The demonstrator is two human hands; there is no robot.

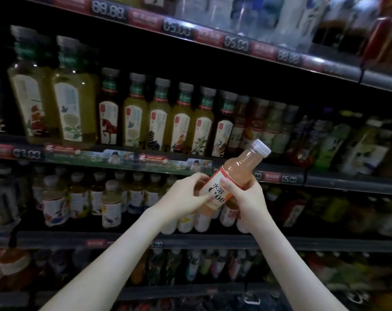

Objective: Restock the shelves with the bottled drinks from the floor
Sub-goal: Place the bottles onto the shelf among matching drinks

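A pink drink bottle [239, 171] with a white cap and a white label is held in both hands, tilted with its cap up and to the right, in front of the shelves. My left hand [186, 196] grips its lower part from the left. My right hand [246, 196] wraps round its middle from the right, thumb on the label. Behind the bottle a row of similar pale bottles [201, 221] stands on the shelf below the green-tea bottles [159, 117].
Four shelf levels full of bottled drinks fill the view. Shelf edges with price tags [289, 178] run across, slanting down to the right. Large yellow bottles [55, 97] stand at the left. The floor does not show.
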